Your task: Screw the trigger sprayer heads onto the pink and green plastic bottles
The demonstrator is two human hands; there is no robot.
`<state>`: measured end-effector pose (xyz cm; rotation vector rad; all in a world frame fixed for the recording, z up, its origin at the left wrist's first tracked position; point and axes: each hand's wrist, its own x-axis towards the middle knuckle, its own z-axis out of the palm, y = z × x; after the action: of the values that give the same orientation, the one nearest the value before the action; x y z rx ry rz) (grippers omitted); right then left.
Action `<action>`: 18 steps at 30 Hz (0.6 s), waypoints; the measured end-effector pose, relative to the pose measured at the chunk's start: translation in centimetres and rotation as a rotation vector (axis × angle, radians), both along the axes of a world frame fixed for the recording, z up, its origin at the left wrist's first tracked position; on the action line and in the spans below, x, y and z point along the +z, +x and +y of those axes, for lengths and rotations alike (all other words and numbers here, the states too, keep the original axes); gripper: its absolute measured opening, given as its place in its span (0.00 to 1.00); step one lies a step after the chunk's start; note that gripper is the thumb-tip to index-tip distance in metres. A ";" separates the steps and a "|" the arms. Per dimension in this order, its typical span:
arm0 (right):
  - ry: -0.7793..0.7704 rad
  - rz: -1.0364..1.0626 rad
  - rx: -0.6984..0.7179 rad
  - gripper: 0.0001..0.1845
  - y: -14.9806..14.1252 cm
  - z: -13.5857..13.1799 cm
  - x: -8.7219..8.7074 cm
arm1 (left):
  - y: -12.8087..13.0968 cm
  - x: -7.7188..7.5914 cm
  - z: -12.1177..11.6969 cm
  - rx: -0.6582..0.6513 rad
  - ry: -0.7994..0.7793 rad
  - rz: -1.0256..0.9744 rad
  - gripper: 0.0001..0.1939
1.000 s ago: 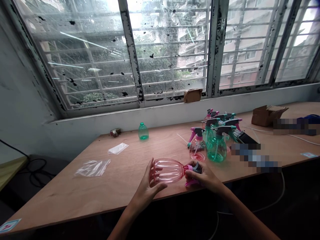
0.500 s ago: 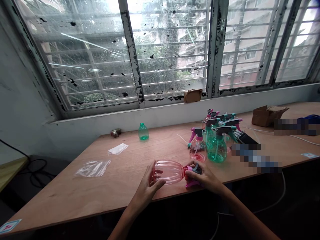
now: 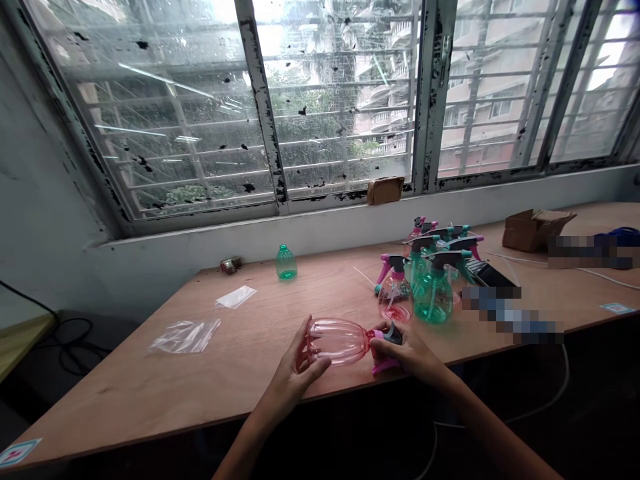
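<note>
A clear pink spray bottle [image 3: 340, 341] lies sideways between my hands, just above the table's front edge. My left hand [image 3: 299, 365] is closed round its base, thumb in front and fingers behind. At the other end, my right hand [image 3: 406, 352] grips the neck, where the pink collar and the black and pink spray head [image 3: 384, 365] sit. The fingers partly cover that head. Just beyond my right hand stand an upright pink spray bottle [image 3: 395, 300] and a green spray bottle [image 3: 434, 300], both with spray heads on.
Several more spray bottles crowd behind those two. A green bottle without a head [image 3: 286, 264] stands near the wall. Clear plastic bags [image 3: 186, 335] lie on the left of the wooden table [image 3: 220, 387]. An open cardboard box [image 3: 533, 231] sits at the back right.
Both hands keep hold of the pink spray bottle in nearly the same place. The whole view has shifted very slightly; nothing else has visibly moved.
</note>
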<state>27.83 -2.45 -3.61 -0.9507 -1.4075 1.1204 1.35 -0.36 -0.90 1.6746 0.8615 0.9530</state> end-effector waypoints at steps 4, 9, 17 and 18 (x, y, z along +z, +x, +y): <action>0.008 0.029 -0.006 0.21 0.1 0.1 0.0 | -0.1 -0.4 0.1 -0.068 0.037 -0.040 0.47; 0.002 0.034 0.011 0.20 0.0 0.0 -0.1 | 0.0 -0.5 0.1 -0.028 -0.008 -0.101 0.48; -0.010 0.073 0.013 0.20 0.0 0.0 -0.1 | -0.1 -0.8 0.2 -0.069 0.080 -0.050 0.47; -0.011 0.074 0.015 0.20 0.0 0.0 -0.1 | 0.0 -0.9 0.2 -0.066 0.076 -0.049 0.49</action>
<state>27.81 -2.47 -3.67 -0.8993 -1.3518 1.1641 1.31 -0.16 -1.76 1.7268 0.7412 0.9874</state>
